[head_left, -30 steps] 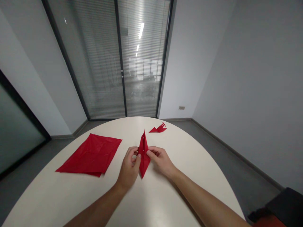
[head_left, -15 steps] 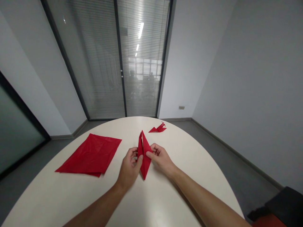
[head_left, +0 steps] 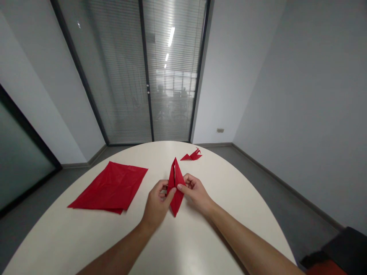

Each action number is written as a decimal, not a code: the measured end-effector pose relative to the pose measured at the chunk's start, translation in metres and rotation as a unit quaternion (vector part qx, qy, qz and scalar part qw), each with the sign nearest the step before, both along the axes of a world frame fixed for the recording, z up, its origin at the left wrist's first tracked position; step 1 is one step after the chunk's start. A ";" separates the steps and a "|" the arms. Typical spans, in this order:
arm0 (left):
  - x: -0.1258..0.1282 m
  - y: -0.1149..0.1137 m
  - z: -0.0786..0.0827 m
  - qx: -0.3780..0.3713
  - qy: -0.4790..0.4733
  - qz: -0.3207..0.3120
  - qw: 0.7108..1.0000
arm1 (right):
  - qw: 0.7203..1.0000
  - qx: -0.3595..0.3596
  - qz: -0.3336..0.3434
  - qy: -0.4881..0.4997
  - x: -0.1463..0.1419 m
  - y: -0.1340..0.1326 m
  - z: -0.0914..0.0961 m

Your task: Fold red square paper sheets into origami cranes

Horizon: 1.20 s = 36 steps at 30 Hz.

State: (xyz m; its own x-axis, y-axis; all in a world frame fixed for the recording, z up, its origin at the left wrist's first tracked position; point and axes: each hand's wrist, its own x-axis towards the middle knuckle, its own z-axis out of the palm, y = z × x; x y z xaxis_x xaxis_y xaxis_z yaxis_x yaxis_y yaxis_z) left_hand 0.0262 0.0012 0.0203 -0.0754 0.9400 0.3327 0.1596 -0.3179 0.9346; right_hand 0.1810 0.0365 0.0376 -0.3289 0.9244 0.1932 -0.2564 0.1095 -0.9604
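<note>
A red paper folded into a long diamond is held above the table between my two hands, one tip pointing away and one toward me. A slit runs down the middle of its far half. My left hand pinches the left edge, thumb on the front face and fingers behind. At the right edge, my right hand grips it the same way, its thumb near the centre. The fingers behind the paper are partly hidden.
Red paper sheets lie on the left of the round white table. Near the far edge rests a small folded red paper figure. A black and orange object stands at the lower right, beyond the table.
The far tip of the folded paper has shifted slightly right, and the slit looks narrower. My left thumb has moved a little toward the right thumb. Both hands keep their hold.
</note>
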 end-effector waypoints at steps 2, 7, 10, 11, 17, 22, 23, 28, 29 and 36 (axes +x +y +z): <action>-0.001 0.000 0.000 0.001 -0.001 0.003 1.000 | 1.000 -0.001 0.004 0.007 0.000 0.000 -0.001; -0.003 -0.002 0.006 0.022 0.002 -0.010 1.000 | 1.000 -0.002 0.017 0.020 0.000 0.000 -0.004; -0.004 -0.001 0.004 0.022 0.011 -0.011 1.000 | 1.000 -0.001 0.015 0.025 0.000 0.000 -0.005; -0.004 0.000 0.002 0.015 0.003 -0.006 1.000 | 1.000 -0.002 0.014 0.027 0.000 0.000 -0.005; -0.005 0.005 -0.008 0.003 -0.032 0.054 0.998 | 0.999 -0.011 0.018 0.035 0.001 0.002 -0.007; -0.004 0.001 -0.002 0.005 0.002 0.040 0.999 | 0.999 -0.014 0.018 0.031 0.001 0.000 -0.006; -0.003 0.000 0.000 0.005 0.000 0.042 0.999 | 0.999 -0.014 0.022 0.031 0.001 0.000 -0.006; -0.002 -0.003 0.005 0.006 0.004 0.061 0.998 | 0.999 -0.014 0.029 0.042 0.001 0.000 -0.008; -0.002 -0.003 0.005 0.005 0.007 0.064 0.998 | 0.999 -0.015 0.028 0.043 0.002 0.000 -0.009; -0.004 0.001 0.001 -0.008 0.032 0.078 0.996 | 1.000 0.002 0.017 0.009 0.004 0.001 -0.007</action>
State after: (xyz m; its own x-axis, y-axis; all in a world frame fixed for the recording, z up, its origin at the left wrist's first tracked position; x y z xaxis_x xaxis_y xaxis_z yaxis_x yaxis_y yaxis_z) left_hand 0.0218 0.0022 0.0210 -0.2004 0.9235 0.3272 0.2645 -0.2706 0.9257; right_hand 0.1847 0.0372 0.0303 -0.3559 0.9124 0.2021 -0.2764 0.1038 -0.9554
